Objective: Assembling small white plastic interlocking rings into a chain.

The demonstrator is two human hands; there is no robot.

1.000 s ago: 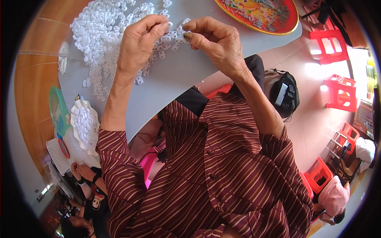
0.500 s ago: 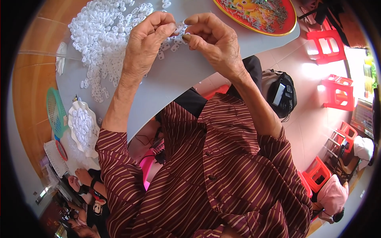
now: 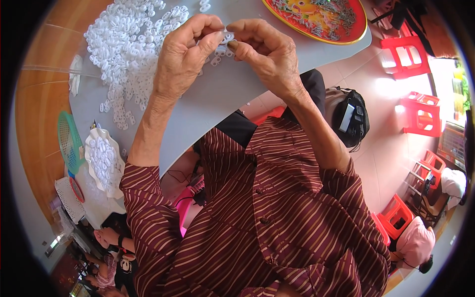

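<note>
Over the grey table (image 3: 217, 99), both hands meet at a small white plastic piece with holes (image 3: 227, 37). My left hand (image 3: 183, 62) is closed, pinching one side of it between thumb and fingers. From the other side, my right hand (image 3: 269, 59) grips it with bent fingers and thumb. Whether a pin is in the piece is too small to tell. Loose white pieces (image 3: 216, 60) lie just under the fingertips. A large heap of similar white pieces (image 3: 123, 49) spreads to the left of my left hand.
A red tray with a gold rim (image 3: 359, 32) holds small metal pins (image 3: 339, 20) at the far right. At left are a frilled white dish (image 3: 118, 171) of white pieces and a green basket (image 3: 67, 133). A co-worker's hand (image 3: 104, 238) is at lower left. Red stools (image 3: 408, 57) and a black bag (image 3: 354, 119) stand right.
My hands stay almost in place, while the white piece between them has turned so its hole shows more clearly. The co-worker's hand at lower left has moved slightly downward.
</note>
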